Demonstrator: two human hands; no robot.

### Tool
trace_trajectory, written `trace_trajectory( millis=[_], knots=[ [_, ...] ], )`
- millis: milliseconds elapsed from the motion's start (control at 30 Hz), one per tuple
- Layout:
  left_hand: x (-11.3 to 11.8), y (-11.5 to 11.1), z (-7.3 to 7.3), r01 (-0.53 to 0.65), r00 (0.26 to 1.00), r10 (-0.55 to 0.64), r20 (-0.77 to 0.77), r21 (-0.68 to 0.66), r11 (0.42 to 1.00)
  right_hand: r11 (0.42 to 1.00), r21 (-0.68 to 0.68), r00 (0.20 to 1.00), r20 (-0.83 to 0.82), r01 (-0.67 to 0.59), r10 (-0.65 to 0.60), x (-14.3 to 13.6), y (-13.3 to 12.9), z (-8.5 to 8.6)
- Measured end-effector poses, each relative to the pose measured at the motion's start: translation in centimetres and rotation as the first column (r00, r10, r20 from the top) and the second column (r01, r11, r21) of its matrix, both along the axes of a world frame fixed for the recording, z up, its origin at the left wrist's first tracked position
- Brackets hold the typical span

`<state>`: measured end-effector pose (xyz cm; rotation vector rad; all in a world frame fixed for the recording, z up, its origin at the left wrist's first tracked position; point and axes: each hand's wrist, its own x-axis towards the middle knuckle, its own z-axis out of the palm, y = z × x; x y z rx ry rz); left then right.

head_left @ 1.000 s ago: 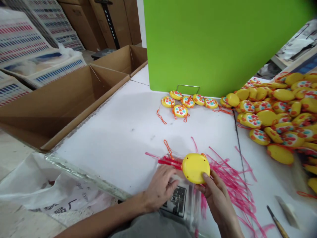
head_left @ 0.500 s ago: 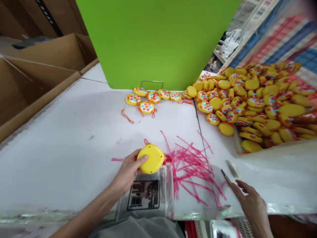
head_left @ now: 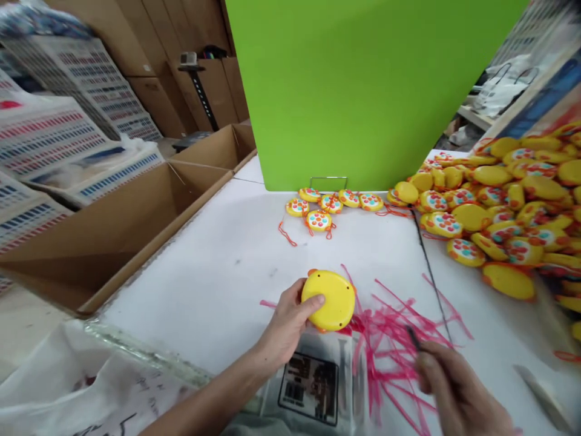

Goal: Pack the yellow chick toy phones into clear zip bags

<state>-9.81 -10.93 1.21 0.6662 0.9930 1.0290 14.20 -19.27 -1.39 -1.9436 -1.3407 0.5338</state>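
Observation:
My left hand [head_left: 290,318] grips a round yellow plastic toy [head_left: 333,301], thumb across its plain back, which has small dark screw holes and orange bits at the rim. My right hand [head_left: 458,384], blurred, is closed on a slim dark-tipped tool [head_left: 413,338]; its exact kind is unclear. That tip is over a loose heap of pink plastic strips [head_left: 394,363], to the right of the toy and apart from it. Below the left hand lies a clear plastic bag or case with a black-framed label [head_left: 310,387].
Several similar toys [head_left: 319,221] with orange cords lie before a green board [head_left: 363,91]. A big pile of them [head_left: 540,188] fills the right. Another slim tool or blade [head_left: 542,396] lies at lower right. Open cardboard boxes [head_left: 136,224] flank the table's left edge.
The view has swung left. My right hand has brought the slim tool left, nearer the toy and over the pink strips. The toy has turned in my left hand; its orange loop no longer shows.

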Motion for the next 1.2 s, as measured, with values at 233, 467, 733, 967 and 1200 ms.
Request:
trace_trajectory(
  millis=[233, 467, 733, 967, 1200],
  knots=[
    [-0.3, 0.0, 2.3, -0.108, 0.994, 0.109, -0.013, 0.083, 0.991, 0.921, 0.303, 0.962, -0.042, -0.244, 0.268, -8.9, 3.7, 3.4],
    [-0.5, -0.4, 2.7, -0.100, 0.992, 0.115, -0.058, 0.219, 0.971, 0.892, 0.329, 0.951, 0.118, -0.309, 0.286, -9.4, 4.3, 3.6],
    [-0.6, -0.7, 2.9, -0.065, 0.988, 0.100, -0.116, 0.271, 0.960, 0.856, 0.416, 0.952, 0.156, -0.307, 0.265, -10.0, 4.4, 3.9],
    [-0.6, -1.0, 3.1, -0.032, 0.985, 0.078, -0.155, 0.284, 0.958, 0.874, 0.404, 0.961, 0.169, -0.269, 0.218, -10.0, 4.3, 4.3],
    [-0.7, -0.9, 3.0, -0.040, 0.978, 0.097, -0.186, 0.289, 0.956, 0.834, 0.435, 0.938, 0.224, -0.339, 0.264, -9.9, 4.6, 4.1]
  ],
)
